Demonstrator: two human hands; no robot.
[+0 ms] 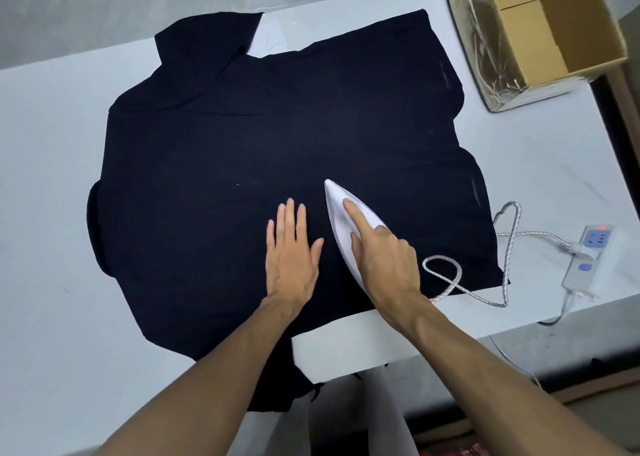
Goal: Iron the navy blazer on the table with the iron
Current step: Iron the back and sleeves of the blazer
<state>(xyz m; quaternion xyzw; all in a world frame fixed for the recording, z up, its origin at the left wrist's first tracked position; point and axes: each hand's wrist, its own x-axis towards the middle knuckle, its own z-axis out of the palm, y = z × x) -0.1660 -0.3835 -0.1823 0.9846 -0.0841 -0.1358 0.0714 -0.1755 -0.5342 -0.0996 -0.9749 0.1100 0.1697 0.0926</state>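
Head view, here we go. My left grip (294,251) lies flat on the navy blazer (277,137), fingers straight and close together, palm down on the cloth, holding nothing.

Just to its right, my right grip (388,258) has the white iron (337,223). The index finger (356,213) stretches forward along the top of the iron, and the other fingers curl round its handle. The iron sits soleplate down on the blazer, nose pointing away from me and a touch to the left. A narrow strip of dark cloth shows between the two grips.

The blazer spreads wide over the pale desk (52,144), reaching far ahead and to both sides of my grips. One dark part hangs off the near edge, under my left forearm.

Behind my right grip, the braided cord (446,275) comes off the iron, loops once on the cloth, crosses the blazer's edge and loops again on the bare desk. It runs to a white power strip (588,254) well to the right of that grip, near the desk's edge, with a red light glowing at its far end.

Far ahead and right of my right grip, an open cardboard box (540,29) stands at the desk's corner, with clear plastic film (485,57) over its near side.
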